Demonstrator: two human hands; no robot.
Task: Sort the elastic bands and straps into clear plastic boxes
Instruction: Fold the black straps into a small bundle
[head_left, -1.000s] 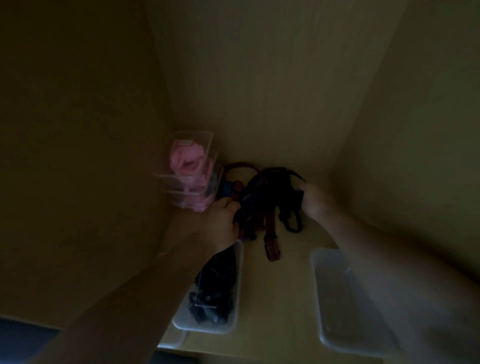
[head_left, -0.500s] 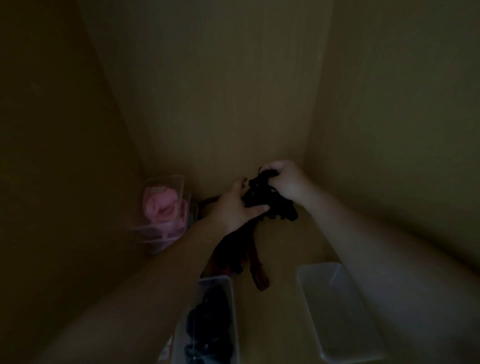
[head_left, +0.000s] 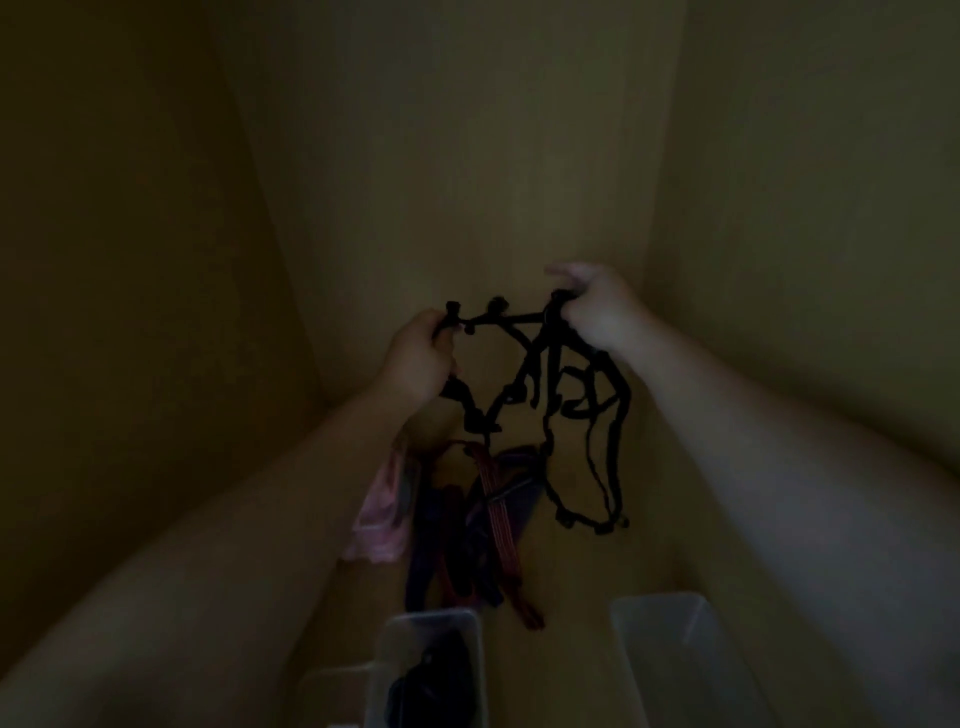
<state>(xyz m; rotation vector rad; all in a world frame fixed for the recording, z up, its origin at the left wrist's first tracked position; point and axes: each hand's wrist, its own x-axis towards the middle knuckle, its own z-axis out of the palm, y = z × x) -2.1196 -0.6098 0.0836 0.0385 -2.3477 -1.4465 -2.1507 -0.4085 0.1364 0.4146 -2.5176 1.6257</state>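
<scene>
I count two hands on my feed, both raised near the middle of the frame. The left hand (head_left: 415, 358) sits left of centre with its fingers curled round one end of a single black strap tangle (head_left: 550, 395). The right hand (head_left: 597, 312), slightly higher and right of centre, has its fingers closed on the other end, with one finger sticking out straight above the grip. One band of the tangle runs taut between the two hands, with a few small dark lumps along it. The rest hangs in loose loops below the right hand. The picture is too dim for me to tell whether the lowest loops touch the shelf (head_left: 582, 582).

Under the hands, in the lower centre, one pile of straps (head_left: 467, 551) lies on the shelf. I can pick out one red strap (head_left: 498, 525), ribbed, lying across darker purple ones, and I cannot count those. Just left of the pile is one pink bundle (head_left: 382, 512), partly hidden behind the left forearm.

Along the bottom edge I count three clear boxes. The middle box (head_left: 387, 649) holds a dark mass. The right box (head_left: 675, 654) stands apart from it toward the lower right. The left box (head_left: 332, 691) shows only a corner, just beside the middle one.
</scene>
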